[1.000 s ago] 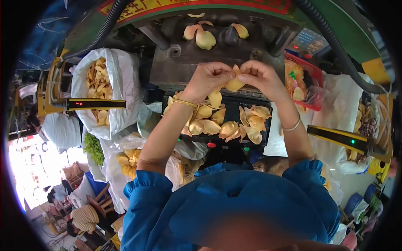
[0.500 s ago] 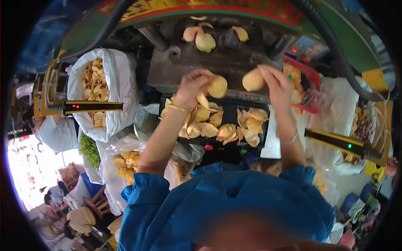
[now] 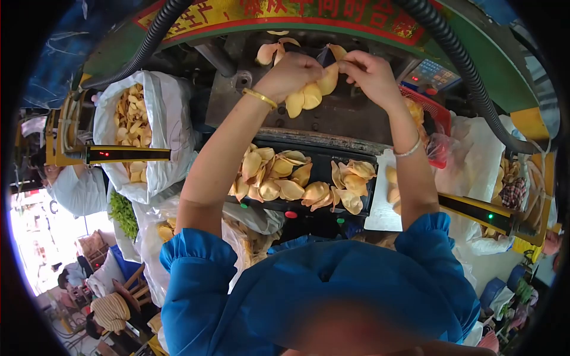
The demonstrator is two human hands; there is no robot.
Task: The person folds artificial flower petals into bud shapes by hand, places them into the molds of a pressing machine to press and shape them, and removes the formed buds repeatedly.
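Over the dark metal machine bed, my left hand is closed on cream, cupped petal-shaped pieces that hang below its fingers. My right hand has thumb and forefinger pinched at the edge of a petal-shaped piece, beside a dark pointed block. Another piece leans behind that block. Pinkish-cream pieces sit behind my left hand, partly covered by it. Nearer my body, a black tray holds several more cream petal-shaped pieces.
Black-and-yellow sensor bars stand at left and right. A white sack of cream pieces is at left, a red basket at right. Black corrugated hoses hang by the green machine frame. People sit at lower left.
Both hands have moved forward and closer together, from above the tray's far edge to the dark block. The petal-shaped pieces they carried are now at the block.
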